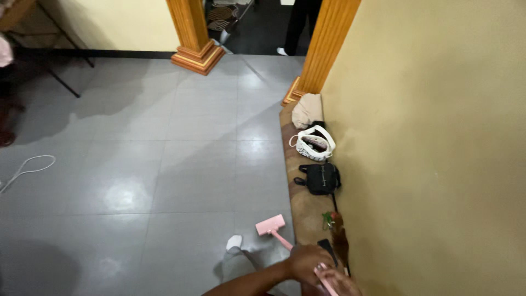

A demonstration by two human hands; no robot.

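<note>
The pink mop [270, 225] is resting with its flat head on the grey tiled floor [137, 164], just beside the brown mat [307, 205] that is running along the yellow wall [427, 137]. Its pink handle is slanting back toward the person. The left hand [307, 263] is gripping the handle, fingers curled around it. The right hand [341, 284] is sitting lower on the handle at the picture's bottom edge, fingers seemingly wrapped on it, though partly cut off. A socked foot [234, 242] is standing on the floor near the mop head. On the mat, a black bag [319, 178], a white bag [313, 143] and a beige bag [307, 111] are lying in a row. Two wooden pillars [193, 33] are standing beyond.
</note>
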